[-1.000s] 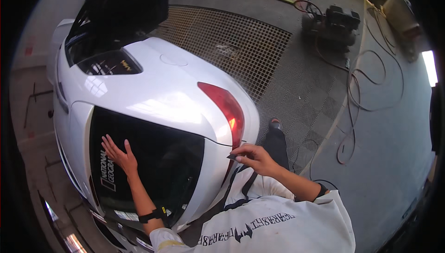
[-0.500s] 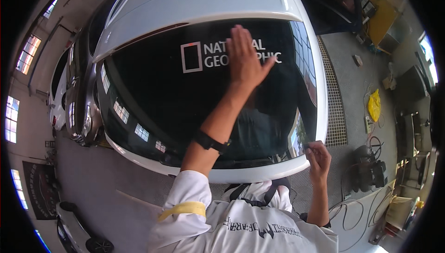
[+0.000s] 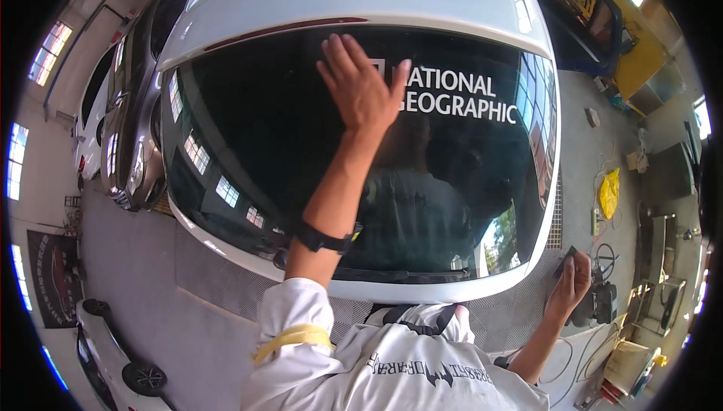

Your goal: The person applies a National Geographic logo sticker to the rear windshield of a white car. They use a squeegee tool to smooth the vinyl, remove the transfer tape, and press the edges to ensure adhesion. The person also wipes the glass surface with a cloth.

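Note:
A white letter decal (image 3: 471, 98) with a rectangular frame is stuck on the dark rear window (image 3: 256, 132) of a white car. My left hand (image 3: 358, 87) lies with fingers outstretched against the glass, near its upper edge, and covers most of the rectangular frame and the start of the lettering. Nothing shows in that hand. Off to the right, past the corner of the car, my right hand (image 3: 571, 284) is closed in a pinch. Between its fingers pokes out a small dark flat piece (image 3: 566, 260), whose kind I cannot make out.
Dark cars (image 3: 129, 140) stand close on the left, and a white car (image 3: 113, 358) is at the lower left. A yellow plastic bag (image 3: 609, 194), cables, black equipment (image 3: 602, 305) and a metal rack (image 3: 659, 275) are at the right. A dark car door (image 3: 587, 15) stands at the upper right.
My left hand has moved left across the decal, uncovering most of its lettering. My right hand, with the dark piece, has moved right, away from the window's lower corner. The view has shifted too.

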{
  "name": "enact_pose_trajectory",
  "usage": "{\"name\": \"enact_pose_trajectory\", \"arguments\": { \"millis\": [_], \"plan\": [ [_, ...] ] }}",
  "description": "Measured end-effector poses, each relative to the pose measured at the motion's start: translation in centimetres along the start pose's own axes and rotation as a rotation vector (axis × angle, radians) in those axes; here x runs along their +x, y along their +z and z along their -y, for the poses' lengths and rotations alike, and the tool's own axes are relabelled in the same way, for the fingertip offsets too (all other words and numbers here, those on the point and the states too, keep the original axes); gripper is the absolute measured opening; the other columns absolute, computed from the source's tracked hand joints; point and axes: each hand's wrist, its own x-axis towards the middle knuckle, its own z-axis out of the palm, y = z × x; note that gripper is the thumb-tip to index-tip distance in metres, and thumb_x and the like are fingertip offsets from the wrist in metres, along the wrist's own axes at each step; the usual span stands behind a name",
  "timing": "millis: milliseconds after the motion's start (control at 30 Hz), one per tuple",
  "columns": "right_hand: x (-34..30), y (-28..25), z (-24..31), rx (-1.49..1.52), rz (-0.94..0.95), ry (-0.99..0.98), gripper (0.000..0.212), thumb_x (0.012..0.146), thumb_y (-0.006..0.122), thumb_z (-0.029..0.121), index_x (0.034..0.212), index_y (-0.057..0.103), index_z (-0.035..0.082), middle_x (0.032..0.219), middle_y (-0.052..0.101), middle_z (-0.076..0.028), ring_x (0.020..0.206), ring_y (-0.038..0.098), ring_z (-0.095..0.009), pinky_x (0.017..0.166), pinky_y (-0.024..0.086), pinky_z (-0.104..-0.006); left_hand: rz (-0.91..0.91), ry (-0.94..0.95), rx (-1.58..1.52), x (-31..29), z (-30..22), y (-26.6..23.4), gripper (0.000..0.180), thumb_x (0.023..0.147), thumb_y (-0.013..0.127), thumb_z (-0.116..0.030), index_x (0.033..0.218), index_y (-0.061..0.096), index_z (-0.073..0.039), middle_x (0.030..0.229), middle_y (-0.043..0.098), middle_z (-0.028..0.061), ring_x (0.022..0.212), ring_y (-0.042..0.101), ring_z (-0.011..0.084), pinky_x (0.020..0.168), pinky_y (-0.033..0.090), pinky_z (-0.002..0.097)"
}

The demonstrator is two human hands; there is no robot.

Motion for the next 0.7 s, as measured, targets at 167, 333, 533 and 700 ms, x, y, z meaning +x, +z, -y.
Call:
{"name": "enact_pose_trajectory", "arguments": {
  "millis": [167, 333, 533, 700],
  "plan": [
    [0.7, 0.3, 0.1, 0.037, -0.038, 0.029, 0.014, 0.100, 0.062, 0.003, 0.112, 0.067, -0.002, 0.098, 0.064, -0.002, 0.086, 0.058, -0.007, 0.080, 0.045, -0.0218, -0.006, 0.011, -0.086, 0.7, -7.2, 2.1, 0.101, 0.094, 0.061, -0.058, 0.147, 0.031, 0.022, 0.153, 0.031, 0.0395, 0.148, 0.026, 0.0545, 0.123, 0.020, 0.0618],
    [3.2, 3.7, 1.4, 0.069, 0.138, -0.024, 0.012, 0.102, 0.058, -0.002, 0.112, 0.064, -0.003, 0.101, 0.062, -0.003, 0.088, 0.056, -0.007, 0.081, 0.045, -0.0222, 0.162, 0.309, -0.187, -2.2, -14.0, 3.0, 0.095, 0.093, 0.065, -0.053, 0.152, 0.033, 0.014, 0.156, 0.034, 0.0314, 0.152, 0.024, 0.0456, 0.125, 0.018, 0.0579],
    [9.1, 7.3, 1.6, -0.120, 0.187, -0.251, 0.012, 0.095, 0.066, -0.004, 0.106, 0.067, -0.002, 0.094, 0.063, -0.003, 0.087, 0.060, -0.011, 0.076, 0.046, -0.0265, 0.356, 0.739, -0.416, 1.1, -7.5, 1.8, 0.078, 0.090, 0.072, -0.045, 0.151, 0.047, -0.002, 0.156, 0.044, 0.0168, 0.149, 0.037, 0.0329, 0.125, 0.026, 0.0501],
    [15.1, 15.1, 4.2, -0.413, 0.224, -0.468, 0.012, 0.092, 0.068, -0.002, 0.103, 0.070, 0.003, 0.094, 0.068, -0.010, 0.091, 0.068, -0.023, 0.080, 0.052, -0.0342, 0.276, 0.645, -0.246, 3.3, 1.7, -0.9, 0.072, 0.095, 0.065, -0.040, 0.155, 0.043, -0.007, 0.160, 0.042, 0.0131, 0.150, 0.036, 0.0315, 0.124, 0.026, 0.0490]
  ]
}}
